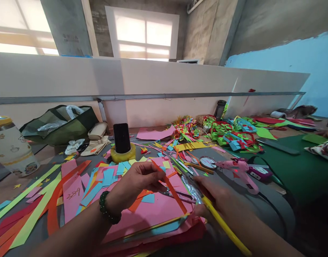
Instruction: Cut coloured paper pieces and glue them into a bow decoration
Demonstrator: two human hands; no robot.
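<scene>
My left hand (pixel 138 178), with a dark bead bracelet at the wrist, pinches the upper end of a narrow orange paper strip (pixel 172 191). The strip slants down to the right across a stack of pink paper sheets (pixel 150 214). My right hand (pixel 220 200) is closed around a yellow pencil (pixel 225 228) and rests on a clear plastic ruler (pixel 192 191) lying beside the strip. Blue, yellow and pink paper scraps lie around both hands.
A black phone (pixel 121 137) stands in a yellow tape roll (pixel 123 154). A pink glue gun (pixel 240 169) lies to the right, near a green mat (pixel 294 167). Coloured paper crafts (pixel 228 134) pile at the back. A dark green bag (pixel 59 125) and a jar (pixel 10 146) sit at the left.
</scene>
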